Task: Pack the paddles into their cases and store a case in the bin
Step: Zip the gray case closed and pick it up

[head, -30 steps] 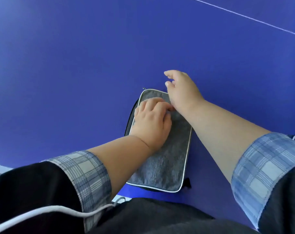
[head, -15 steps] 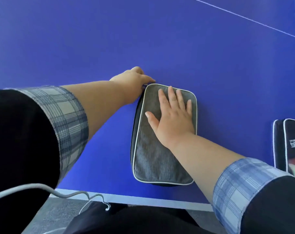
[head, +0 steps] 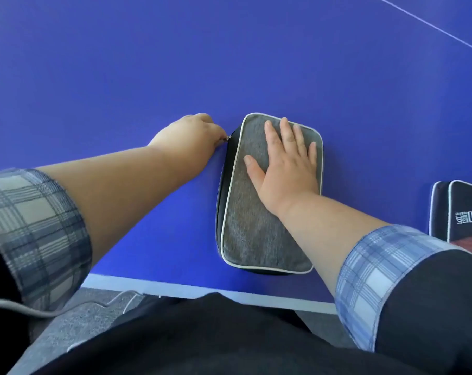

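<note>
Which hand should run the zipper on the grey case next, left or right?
Left. The left hand pinches the zipper pull at the far left corner of the grey case; the right hand lies flat on top, probably best used to steady it.

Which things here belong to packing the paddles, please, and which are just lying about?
Job: grey case, pressed flat by the right hand; its zip pull, pinched by the left hand; black case at the right edge.
Lying about: grey cable below the table.
</note>
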A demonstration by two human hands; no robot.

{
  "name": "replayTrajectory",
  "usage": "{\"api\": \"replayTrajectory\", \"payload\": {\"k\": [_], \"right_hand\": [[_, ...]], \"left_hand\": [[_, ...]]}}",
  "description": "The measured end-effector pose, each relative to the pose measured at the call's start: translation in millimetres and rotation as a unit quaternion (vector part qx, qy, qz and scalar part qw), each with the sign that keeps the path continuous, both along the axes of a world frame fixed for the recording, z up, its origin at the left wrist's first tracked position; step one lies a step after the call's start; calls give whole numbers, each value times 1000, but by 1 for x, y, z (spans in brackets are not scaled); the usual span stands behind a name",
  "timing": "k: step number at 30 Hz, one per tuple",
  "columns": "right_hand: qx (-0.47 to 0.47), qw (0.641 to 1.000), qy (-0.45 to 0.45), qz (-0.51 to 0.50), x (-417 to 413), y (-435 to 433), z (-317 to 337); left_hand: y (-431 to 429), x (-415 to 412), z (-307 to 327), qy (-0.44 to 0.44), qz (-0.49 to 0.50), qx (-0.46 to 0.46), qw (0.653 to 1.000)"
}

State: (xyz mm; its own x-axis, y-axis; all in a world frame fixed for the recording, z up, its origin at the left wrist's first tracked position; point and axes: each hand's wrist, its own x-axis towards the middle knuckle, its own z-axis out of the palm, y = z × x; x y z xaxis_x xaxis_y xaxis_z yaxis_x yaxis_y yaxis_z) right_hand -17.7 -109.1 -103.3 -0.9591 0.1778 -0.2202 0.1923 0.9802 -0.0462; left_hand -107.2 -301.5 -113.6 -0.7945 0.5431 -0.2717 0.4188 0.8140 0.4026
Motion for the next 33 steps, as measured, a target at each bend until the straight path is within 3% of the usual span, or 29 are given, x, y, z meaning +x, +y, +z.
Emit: {"api": "replayTrajectory", "payload": {"k": [13,21,28,30,31,33], "right_hand": [[-3,1000,13,-7,-3,-2,-1],[-21,1000,1,-3,-4,6,-2],[-106,968,-23,-227,1,21,4],[-94,985,20,-143,10,21,10],[-72,995,51,-43,16,21,12],[-44,982,50,175,25,19,16]], "left_hand": [[-34,114,-5,-16,-45,-7,999],[-27,126,1,-12,62,-5,998],[3,84,15,-12,115,-50,992],[6,74,18,-17,103,-58,993],[6,70,19,-20,95,-60,993],[5,62,17,-24,88,-57,994]]}}
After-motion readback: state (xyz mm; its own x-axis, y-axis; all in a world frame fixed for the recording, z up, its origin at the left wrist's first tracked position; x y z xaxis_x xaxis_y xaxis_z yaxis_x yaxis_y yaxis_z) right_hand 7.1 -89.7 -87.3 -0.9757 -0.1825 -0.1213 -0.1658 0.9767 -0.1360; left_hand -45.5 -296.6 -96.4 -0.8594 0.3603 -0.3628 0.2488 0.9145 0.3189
